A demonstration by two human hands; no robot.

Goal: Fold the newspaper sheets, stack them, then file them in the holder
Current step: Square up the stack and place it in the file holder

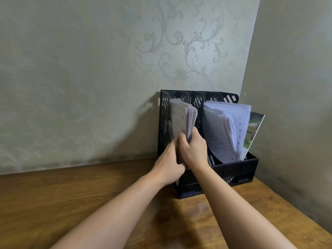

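A black plastic file holder (239, 169) with several slots stands on the wooden table against the wall corner. A thick stack of folded newspaper sheets (181, 119) stands upright in its leftmost slot. My left hand (168, 166) grips the stack's lower left edge. My right hand (195, 150) grips the lower right edge, fingers curled round the folded spine. The bottom of the stack is hidden behind both hands.
Loose white printed papers (224, 130) fill a right-hand slot, and a booklet with a green photo cover (253, 133) leans in the last one. The wooden table (71, 203) stretches left and toward me. Patterned walls meet in a corner behind the holder.
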